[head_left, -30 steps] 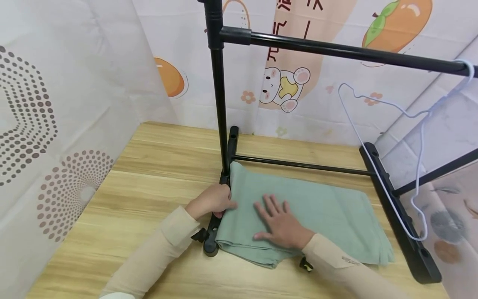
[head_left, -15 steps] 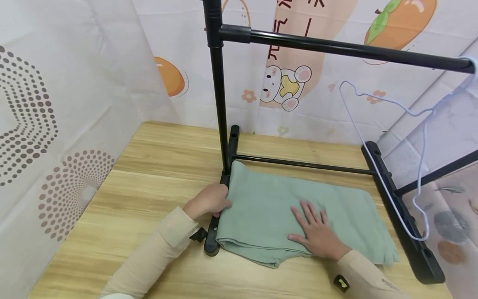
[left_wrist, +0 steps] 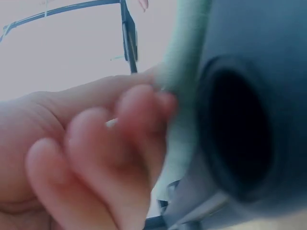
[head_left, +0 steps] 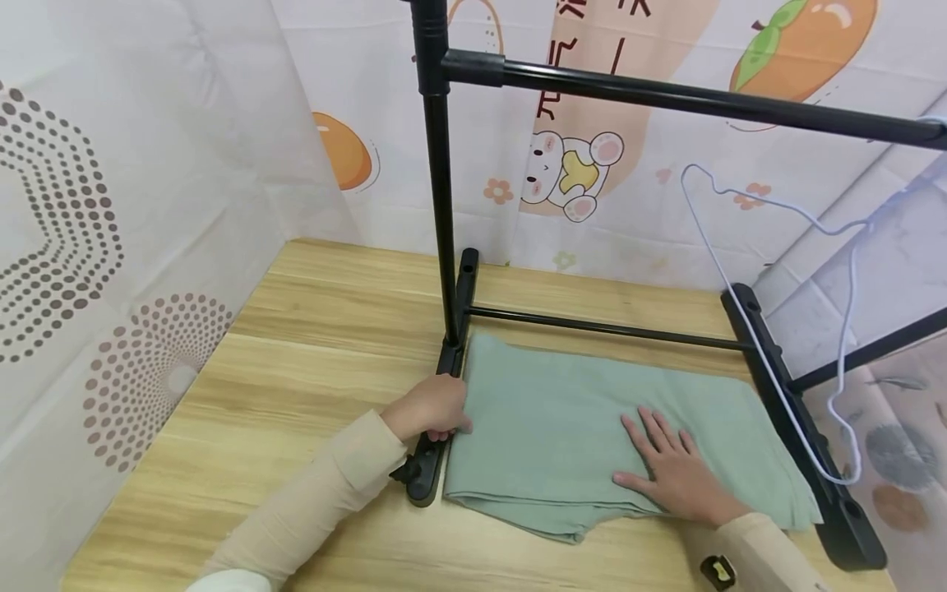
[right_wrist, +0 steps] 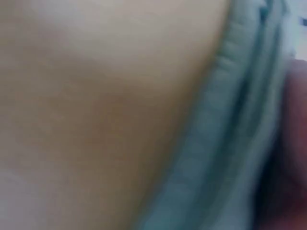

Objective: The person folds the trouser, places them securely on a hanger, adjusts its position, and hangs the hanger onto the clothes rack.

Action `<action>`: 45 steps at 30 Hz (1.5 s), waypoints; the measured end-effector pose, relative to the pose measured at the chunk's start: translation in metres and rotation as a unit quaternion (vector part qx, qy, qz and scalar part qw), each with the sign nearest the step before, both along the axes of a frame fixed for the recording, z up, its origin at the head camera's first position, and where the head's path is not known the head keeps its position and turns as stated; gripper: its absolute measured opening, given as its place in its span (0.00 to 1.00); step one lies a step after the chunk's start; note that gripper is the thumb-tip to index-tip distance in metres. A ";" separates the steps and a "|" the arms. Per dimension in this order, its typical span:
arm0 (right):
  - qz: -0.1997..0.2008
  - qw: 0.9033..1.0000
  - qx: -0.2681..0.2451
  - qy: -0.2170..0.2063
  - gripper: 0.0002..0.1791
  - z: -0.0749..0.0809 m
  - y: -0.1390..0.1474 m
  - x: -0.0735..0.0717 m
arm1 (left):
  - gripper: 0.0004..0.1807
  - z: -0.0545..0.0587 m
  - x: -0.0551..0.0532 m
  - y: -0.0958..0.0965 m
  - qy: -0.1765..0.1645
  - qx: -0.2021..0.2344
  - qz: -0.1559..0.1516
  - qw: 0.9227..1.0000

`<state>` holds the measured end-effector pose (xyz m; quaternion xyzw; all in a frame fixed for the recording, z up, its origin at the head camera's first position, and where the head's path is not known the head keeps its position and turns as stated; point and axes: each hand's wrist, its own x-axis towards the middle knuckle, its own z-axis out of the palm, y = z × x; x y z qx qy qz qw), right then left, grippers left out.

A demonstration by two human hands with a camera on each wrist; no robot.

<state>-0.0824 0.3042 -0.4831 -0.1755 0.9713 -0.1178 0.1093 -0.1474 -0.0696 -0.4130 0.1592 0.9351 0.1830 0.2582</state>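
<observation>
A folded sage-green garment (head_left: 547, 411) lies on the wooden table between the two feet of a black rack. My left hand (head_left: 432, 407) pinches its left edge between thumb and curled fingers, right over the rack's near left foot (head_left: 422, 481). In the left wrist view, the curled fingers (left_wrist: 86, 158) are beside the green cloth (left_wrist: 184, 96) and the dark end of the foot. My right hand (head_left: 676, 473) rests flat on the right half of the garment, fingers spread. Stacked layers of the garment (right_wrist: 211, 143) show close up in the right wrist view.
The black rack's upright post (head_left: 440, 205) and crossbar (head_left: 666, 97) stand over the garment. A pale blue wire hanger (head_left: 851, 329) hangs at the right, above the right foot (head_left: 851, 526). Patterned white curtains (head_left: 355, 74) enclose the table (head_left: 296, 345).
My right hand has slid to the right across the garment. The garment has shifted slightly right and nearer me, its far left corner lower, while my left hand stays at its left edge.
</observation>
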 end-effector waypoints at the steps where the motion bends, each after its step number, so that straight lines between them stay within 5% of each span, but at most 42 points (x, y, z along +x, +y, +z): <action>1: 0.004 1.000 0.004 -0.012 0.49 0.004 0.000 -0.003 | 0.18 0.001 -0.002 -0.001 0.014 -0.003 -0.002 1.000; 4: 0.015 0.999 0.017 -0.045 0.50 0.022 -0.006 -0.014 | 0.13 0.003 -0.011 -0.004 0.073 0.006 -0.018 0.997; 8: 0.053 0.998 0.027 -0.028 0.48 0.037 -0.035 -0.029 | 0.06 0.004 -0.028 -0.010 0.125 0.023 -0.071 0.989; 12: 0.139 0.990 0.027 -0.005 0.49 0.035 -0.088 -0.041 | 0.08 0.000 -0.043 -0.011 0.111 -0.007 -0.120 0.987; 18: 0.247 0.968 0.040 -0.011 0.50 0.032 -0.156 -0.057 | 0.11 -0.006 -0.056 0.001 0.109 -0.102 -0.151 0.977; 22: 0.317 0.943 0.097 0.023 0.51 0.023 -0.179 -0.054 | 0.11 -0.004 -0.056 0.012 0.104 -0.151 -0.177 0.967; 26: 0.406 0.904 0.127 0.039 0.52 0.017 -0.189 -0.029 | 0.12 -0.002 -0.053 0.018 0.101 -0.183 -0.190 0.959; 28: 0.436 0.893 0.113 0.024 0.52 0.018 -0.190 -0.019 | 0.13 -0.003 -0.052 0.019 0.107 -0.189 -0.193 0.957; 32: 0.431 0.899 0.072 -0.029 0.48 0.032 -0.189 -0.016 | 0.13 -0.005 -0.053 0.019 0.124 -0.186 -0.197 0.955; 36: 0.397 0.914 0.081 -0.012 0.53 0.033 -0.199 -0.016 | 0.14 -0.008 -0.056 0.021 0.124 -0.191 -0.188 0.955; 42: 0.454 0.886 0.094 -0.022 0.55 0.023 -0.198 0.012 | 0.15 -0.013 -0.062 0.030 0.117 -0.206 -0.198 0.951; 45: 0.437 0.895 0.049 -0.069 0.51 0.028 -0.188 0.013 | 0.17 -0.014 -0.065 0.034 0.110 -0.186 -0.183 0.959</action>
